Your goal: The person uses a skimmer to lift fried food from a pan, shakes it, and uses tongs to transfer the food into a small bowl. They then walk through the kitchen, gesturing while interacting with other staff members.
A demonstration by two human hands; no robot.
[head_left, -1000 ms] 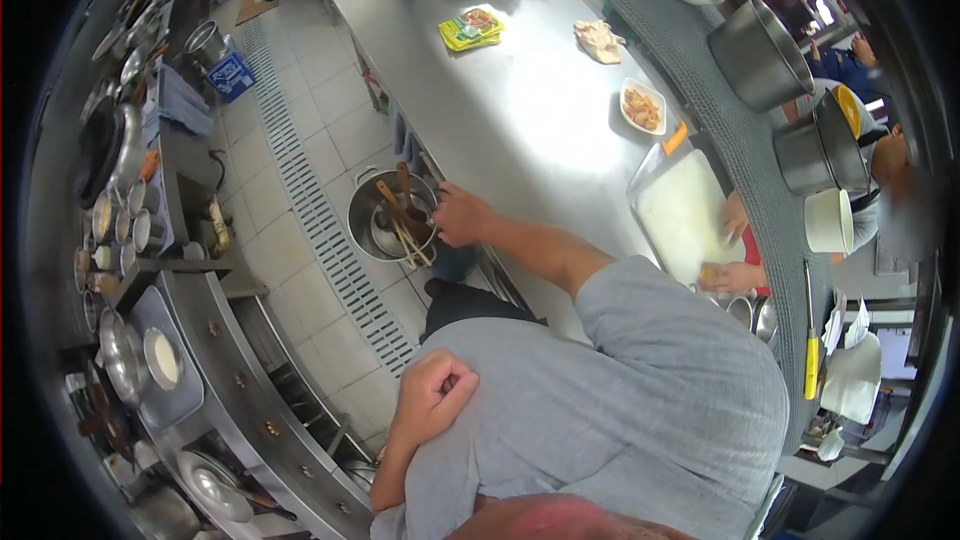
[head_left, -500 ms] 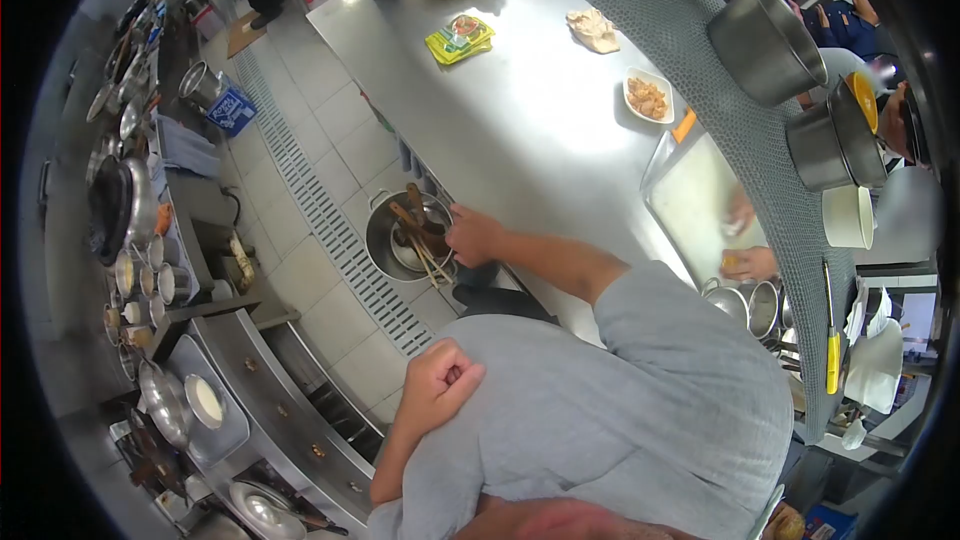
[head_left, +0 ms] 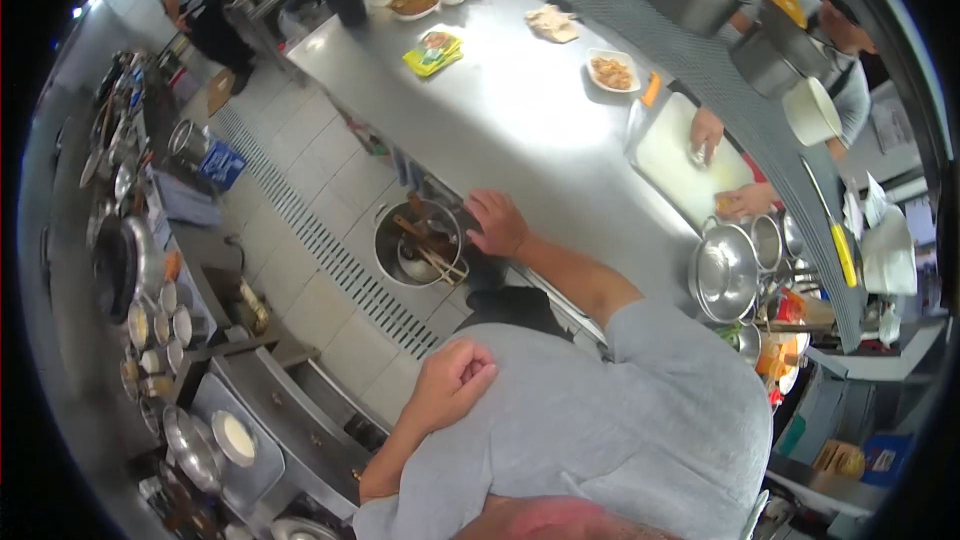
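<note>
My right hand (head_left: 497, 224) rests at the edge of the steel counter (head_left: 480, 110), fingers apart, holding nothing. Just left of it and lower down is a metal pot (head_left: 384, 265) with wooden-handled utensils (head_left: 425, 235) in it. Against the front of my grey shirt, my left hand (head_left: 455, 380) is curled into a fist; nothing shows in it.
Another person's hands (head_left: 742, 202) work at a white cutting board (head_left: 668, 145). On the counter are a bowl of food (head_left: 612, 70), yellow packets (head_left: 433, 54) and a pale lump (head_left: 552, 23). A drain grate (head_left: 310, 225) crosses the tiled floor. Cookware (head_left: 195, 450) lines the left side.
My right hand's fingers have opened and spread at the counter edge, away from the pot. My left hand stays in a fist. The view has shifted, showing more of a person at upper left.
</note>
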